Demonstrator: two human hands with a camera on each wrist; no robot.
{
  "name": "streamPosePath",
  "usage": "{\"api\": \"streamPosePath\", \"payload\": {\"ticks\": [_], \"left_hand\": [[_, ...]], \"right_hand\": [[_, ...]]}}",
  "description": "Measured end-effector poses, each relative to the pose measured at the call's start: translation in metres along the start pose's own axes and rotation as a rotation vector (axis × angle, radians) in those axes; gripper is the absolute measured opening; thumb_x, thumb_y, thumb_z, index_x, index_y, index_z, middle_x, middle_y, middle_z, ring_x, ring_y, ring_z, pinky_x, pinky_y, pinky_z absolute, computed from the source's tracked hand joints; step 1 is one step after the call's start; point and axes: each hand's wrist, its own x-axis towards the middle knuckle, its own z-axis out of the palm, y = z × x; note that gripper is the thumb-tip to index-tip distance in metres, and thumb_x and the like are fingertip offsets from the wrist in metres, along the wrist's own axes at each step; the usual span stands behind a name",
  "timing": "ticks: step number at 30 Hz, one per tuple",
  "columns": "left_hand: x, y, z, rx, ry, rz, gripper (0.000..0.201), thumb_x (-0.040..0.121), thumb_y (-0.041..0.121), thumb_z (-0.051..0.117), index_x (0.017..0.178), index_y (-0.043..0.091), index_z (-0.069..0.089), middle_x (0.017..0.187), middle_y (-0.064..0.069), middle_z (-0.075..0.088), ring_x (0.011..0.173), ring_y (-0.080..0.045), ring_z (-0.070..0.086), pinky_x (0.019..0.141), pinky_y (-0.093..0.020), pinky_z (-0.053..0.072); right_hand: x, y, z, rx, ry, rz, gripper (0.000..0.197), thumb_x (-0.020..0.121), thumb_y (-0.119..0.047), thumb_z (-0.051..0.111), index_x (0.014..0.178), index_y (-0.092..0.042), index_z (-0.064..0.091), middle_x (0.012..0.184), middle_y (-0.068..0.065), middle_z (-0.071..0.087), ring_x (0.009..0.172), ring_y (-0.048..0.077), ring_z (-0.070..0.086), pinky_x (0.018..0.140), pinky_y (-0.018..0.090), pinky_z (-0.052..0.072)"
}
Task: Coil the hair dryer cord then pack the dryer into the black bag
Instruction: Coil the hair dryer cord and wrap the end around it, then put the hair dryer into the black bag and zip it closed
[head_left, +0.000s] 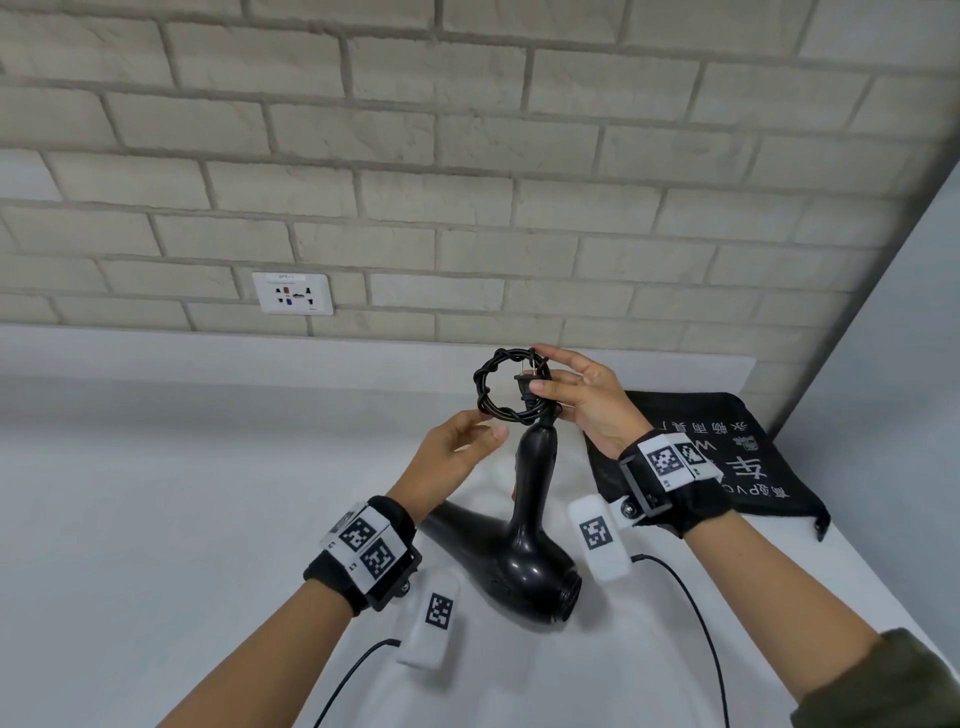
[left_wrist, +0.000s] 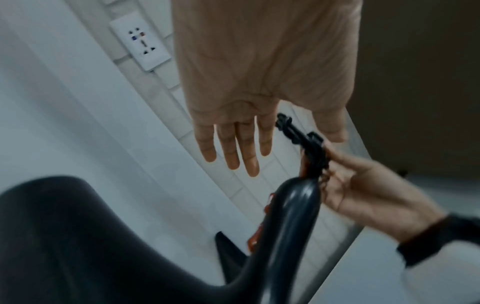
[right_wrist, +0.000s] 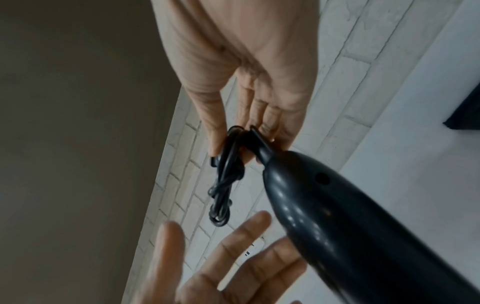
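A black hair dryer (head_left: 524, 558) sits low over the white table (head_left: 182, 493), its handle (head_left: 535, 467) pointing up and away. The cord is wound into a small ring (head_left: 511, 385) at the handle's tip, with the plug (head_left: 525, 376) lying across it. My right hand (head_left: 540, 370) pinches the ring and plug between thumb and fingers; the right wrist view shows the coil (right_wrist: 224, 176) hanging from that pinch. My left hand (head_left: 485, 426) hovers open just below-left of the ring, its fingers (left_wrist: 233, 152) straight. The black bag (head_left: 737, 457) lies flat to the right, partly behind my right wrist.
A white wall socket (head_left: 292, 293) is set in the pale brick wall (head_left: 467, 182) behind the table. A grey side wall (head_left: 893, 338) closes the right, where the table's edge runs behind the bag. Thin black cables (head_left: 696, 608) trail from my wrist cameras.
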Motion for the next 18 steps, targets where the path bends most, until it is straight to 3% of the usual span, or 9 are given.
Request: {"api": "streamPosePath", "payload": {"ticks": [4, 7, 9, 12, 18], "left_hand": [[-0.002, -0.023, -0.002, 0.364, -0.213, -0.046, 0.078, 0.062, 0.064, 0.063, 0.132, 0.036, 0.043, 0.121, 0.011, 0.057, 0.116, -0.006, 0.049, 0.099, -0.023, 0.031], [-0.007, -0.044, -0.001, 0.477, -0.324, -0.163, 0.095, 0.047, 0.073, 0.061, 0.133, 0.038, 0.042, 0.124, 0.011, 0.056, 0.118, -0.009, 0.049, 0.106, -0.027, 0.034], [-0.01, -0.059, 0.0, 0.554, -0.366, -0.205, 0.091, 0.046, 0.076, 0.061, 0.129, 0.04, 0.046, 0.122, 0.012, 0.058, 0.117, -0.01, 0.051, 0.108, -0.031, 0.036], [-0.016, -0.073, 0.002, 0.713, -0.395, -0.172, 0.084, 0.046, 0.08, 0.059, 0.12, 0.04, 0.052, 0.114, 0.01, 0.058, 0.11, -0.013, 0.052, 0.101, -0.035, 0.04], [-0.047, -0.083, 0.0, 0.747, -0.414, -0.187, 0.08, 0.051, 0.083, 0.045, 0.108, 0.029, 0.055, 0.105, 0.003, 0.058, 0.095, -0.015, 0.054, 0.084, -0.028, 0.043]], "right_hand": [[0.007, 0.002, 0.001, -0.001, -0.005, 0.014, 0.042, 0.079, 0.005, 0.063, 0.112, -0.019, 0.058, 0.07, -0.006, 0.074, 0.065, 0.005, 0.069, 0.058, 0.016, 0.053], [0.014, 0.005, 0.001, 0.008, 0.015, 0.041, 0.04, 0.079, 0.004, 0.063, 0.111, -0.02, 0.058, 0.067, -0.007, 0.073, 0.063, 0.005, 0.069, 0.059, 0.018, 0.054], [0.02, 0.007, -0.001, 0.035, 0.035, 0.074, 0.038, 0.08, 0.003, 0.062, 0.109, -0.021, 0.058, 0.066, -0.006, 0.073, 0.063, 0.006, 0.068, 0.062, 0.02, 0.054], [0.031, 0.012, -0.002, 0.079, 0.056, 0.138, 0.035, 0.081, 0.003, 0.061, 0.106, -0.021, 0.057, 0.066, -0.004, 0.073, 0.062, 0.008, 0.069, 0.062, 0.023, 0.056], [0.049, 0.042, 0.008, 0.063, 0.057, 0.336, 0.035, 0.081, 0.006, 0.06, 0.109, -0.014, 0.052, 0.059, -0.002, 0.072, 0.055, 0.009, 0.069, 0.055, 0.025, 0.057]]}}
